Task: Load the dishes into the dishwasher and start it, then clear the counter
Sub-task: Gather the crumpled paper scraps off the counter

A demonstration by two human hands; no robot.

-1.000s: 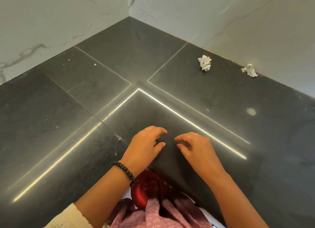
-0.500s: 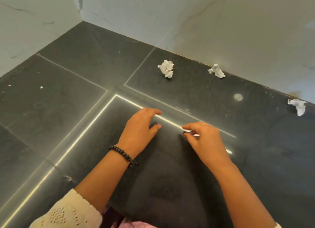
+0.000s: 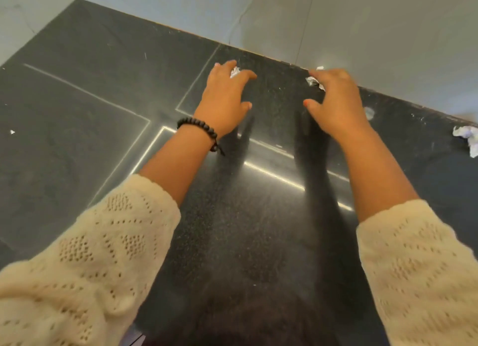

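Left hand (image 3: 224,97), black bead bracelet (image 3: 200,130) at wrist, fingers spread and curving over a crumpled white paper scrap (image 3: 234,72); whether it grips, cannot tell. Right hand (image 3: 336,105) likewise over a second crumpled scrap (image 3: 313,81). Third scrap (image 3: 467,136) at three o'clock on the dark speckled stone counter (image 3: 245,229). No legible writing.

We see three crumpled white paper wads on the dark stone counter (image 3: 258,216), all near the back wall. The left wad (image 3: 234,72) sits partly hidden under fingers, the middle wad (image 3: 313,81) likewise (only scraps of each show). The right wad (image 3: 467,136) lies apart at the frame's edge.
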